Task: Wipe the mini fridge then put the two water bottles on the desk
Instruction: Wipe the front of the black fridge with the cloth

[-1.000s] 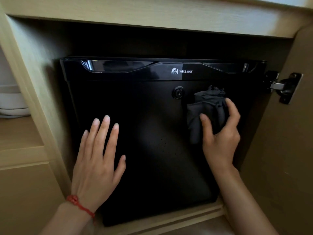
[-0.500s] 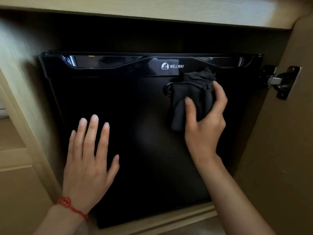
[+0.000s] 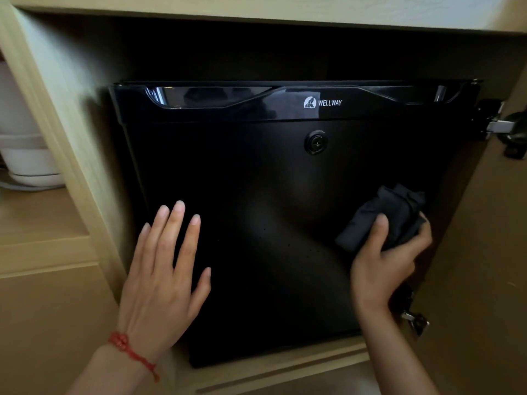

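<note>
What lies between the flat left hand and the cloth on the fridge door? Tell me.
Only bare black door of the mini fridge, in the head view. The left hand and the dark cloth gripped by the right hand flank it.

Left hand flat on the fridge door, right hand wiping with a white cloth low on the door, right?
Not quite: the cloth is black, not white, as the head view shows. The rest holds: the left hand lies flat on the fridge door, and the right hand grips the cloth low on the door.
</note>
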A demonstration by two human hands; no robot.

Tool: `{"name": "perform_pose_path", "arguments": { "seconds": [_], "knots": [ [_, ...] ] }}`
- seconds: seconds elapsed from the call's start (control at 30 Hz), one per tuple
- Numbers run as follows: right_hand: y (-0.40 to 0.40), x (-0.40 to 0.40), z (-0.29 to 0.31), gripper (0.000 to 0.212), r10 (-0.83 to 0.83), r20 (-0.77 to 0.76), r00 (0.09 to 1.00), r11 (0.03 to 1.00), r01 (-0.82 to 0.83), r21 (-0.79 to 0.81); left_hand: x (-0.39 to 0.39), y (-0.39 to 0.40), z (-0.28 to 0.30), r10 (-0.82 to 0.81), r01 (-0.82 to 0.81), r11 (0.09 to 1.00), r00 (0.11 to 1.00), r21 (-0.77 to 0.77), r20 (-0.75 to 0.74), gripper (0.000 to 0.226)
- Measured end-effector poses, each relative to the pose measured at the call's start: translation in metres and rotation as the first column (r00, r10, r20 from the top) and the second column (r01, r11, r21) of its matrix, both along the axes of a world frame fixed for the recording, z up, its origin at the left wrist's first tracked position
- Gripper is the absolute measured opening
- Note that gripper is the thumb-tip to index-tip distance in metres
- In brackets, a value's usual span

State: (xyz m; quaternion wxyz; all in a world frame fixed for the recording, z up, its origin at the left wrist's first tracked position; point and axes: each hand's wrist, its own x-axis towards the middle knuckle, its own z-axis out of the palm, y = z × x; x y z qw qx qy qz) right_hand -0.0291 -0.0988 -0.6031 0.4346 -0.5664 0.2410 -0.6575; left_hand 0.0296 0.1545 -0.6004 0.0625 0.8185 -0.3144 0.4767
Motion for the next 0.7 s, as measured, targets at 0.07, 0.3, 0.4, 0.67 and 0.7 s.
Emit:
{"name": "perform_pose_path", "arguments": {
  "seconds": [0.07,0.3,0.4,0.67,0.7],
  "knots": [
    [0.020,0.006,0.001,0.051,0.029,0.019,0.999,0.999,-0.028,-0.019,-0.001,0.006,0.001,-0.003,0.003,1.000,1.000,0.002,0.002,0.061],
    [0.110,0.026,0.002,0.053,0.128,-0.098,0.987,0.914,-0.156,-0.374,-0.003,0.034,0.004,0.052,-0.053,0.998,0.994,0.014,0.095,0.058],
    [0.141,0.035,0.003,0.047,0.047,-0.184,0.982,0.793,-0.148,-0.591,-0.002,0.047,0.003,0.089,-0.090,0.996,0.989,-0.001,0.118,0.058],
    [0.147,0.036,0.008,0.044,-0.066,-0.227,0.972,0.634,-0.135,-0.762,-0.006,0.052,-0.002,0.093,-0.095,0.995,0.990,0.012,0.108,0.058],
    [0.141,0.034,0.008,0.045,-0.075,-0.236,0.969,0.637,-0.136,-0.758,-0.007,0.051,-0.003,0.093,-0.095,0.995,0.990,0.013,0.110,0.058]
  ]
}}
